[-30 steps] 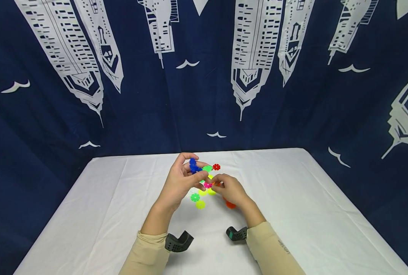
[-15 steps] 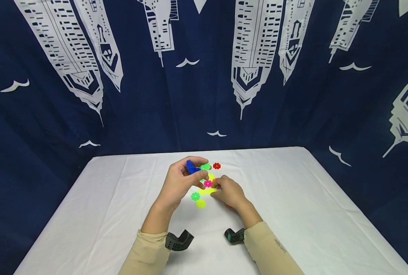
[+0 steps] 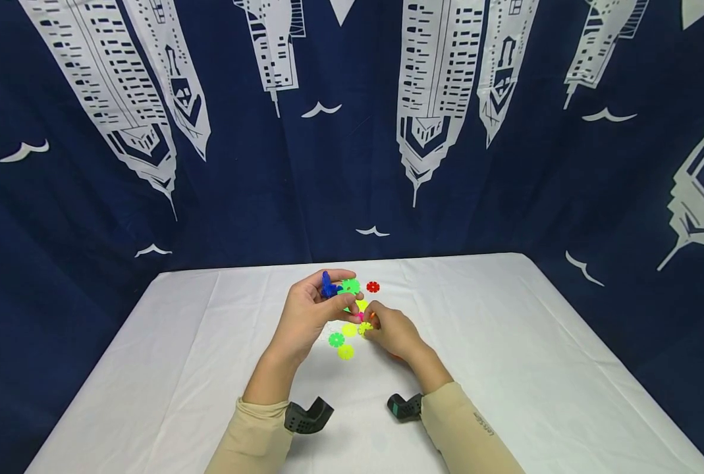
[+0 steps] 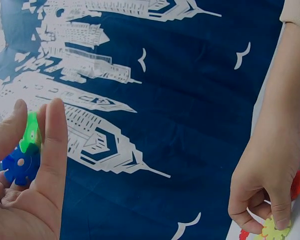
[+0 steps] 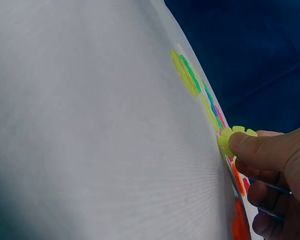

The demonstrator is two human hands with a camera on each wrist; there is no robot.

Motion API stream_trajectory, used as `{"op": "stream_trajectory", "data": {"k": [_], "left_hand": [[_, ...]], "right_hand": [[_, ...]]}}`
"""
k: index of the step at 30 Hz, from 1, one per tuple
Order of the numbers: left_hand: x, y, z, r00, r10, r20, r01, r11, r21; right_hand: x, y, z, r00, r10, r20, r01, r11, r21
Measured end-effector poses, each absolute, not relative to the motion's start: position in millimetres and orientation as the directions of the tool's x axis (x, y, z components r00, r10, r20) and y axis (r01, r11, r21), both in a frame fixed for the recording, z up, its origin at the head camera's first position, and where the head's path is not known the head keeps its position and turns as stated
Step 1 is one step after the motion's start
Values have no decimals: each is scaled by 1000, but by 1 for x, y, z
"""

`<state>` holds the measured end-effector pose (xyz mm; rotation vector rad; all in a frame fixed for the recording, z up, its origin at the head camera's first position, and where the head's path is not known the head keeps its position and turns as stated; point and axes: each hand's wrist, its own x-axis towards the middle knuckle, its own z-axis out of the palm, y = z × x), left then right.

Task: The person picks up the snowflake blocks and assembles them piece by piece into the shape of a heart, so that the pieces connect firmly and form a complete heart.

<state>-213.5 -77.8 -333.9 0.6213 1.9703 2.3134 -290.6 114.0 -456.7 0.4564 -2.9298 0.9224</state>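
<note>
My left hand (image 3: pixel 305 316) is raised over the table, holding blue notched snowflake discs (image 3: pixel 326 286) joined to a green one (image 3: pixel 350 286) between thumb and fingers. In the left wrist view the green disc (image 4: pixel 32 134) stands edge-on above the round blue disc (image 4: pixel 21 166). Low at the pile, my right hand (image 3: pixel 396 331) pinches a yellow snowflake disc (image 5: pixel 227 139) by its edge between thumb and forefinger. Its other fingers curl inward beneath, as the right wrist view shows. A pink disc (image 3: pixel 360 316) peeks out between the two hands.
Loose discs lie around the hands on the white cloth: green (image 3: pixel 336 340), yellow (image 3: pixel 346 352), and red (image 3: pixel 373 287) farther back. An orange-red piece (image 5: pixel 240 222) lies under the right wrist. A dark blue printed curtain (image 3: pixel 352 164) hangs behind the table (image 3: pixel 209 368).
My right hand has moved from beside the left hand's fingers down to the pile and lifted a yellow disc's edge. The left hand has turned the joined blue and green discs.
</note>
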Motion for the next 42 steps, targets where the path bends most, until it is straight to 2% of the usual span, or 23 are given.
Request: {"op": "stream_trajectory", "data": {"k": [12, 16, 20, 30, 42], "left_hand": [[-213, -78, -334, -910, 310, 275, 208, -232, 950], [-213, -79, -334, -919, 290, 268, 221, -186, 957], [-213, -79, -334, -920, 277, 278, 240, -163, 957], [-214, -78, -334, -915, 287, 284, 239, -182, 954], [-214, -77, -335, -924, 267, 276, 254, -113, 961]], "right_hand": [[-287, 119, -435, -940, -228, 255, -340, 695, -633], [-282, 124, -416, -940, -198, 279, -341, 613, -713], [-276, 128, -398, -914, -170, 368, -401, 510, -761], [-260, 135, -362, -794, -130, 594, -597, 350, -721], [-238, 132, -338, -692, -146, 707, -720, 207, -662]]}}
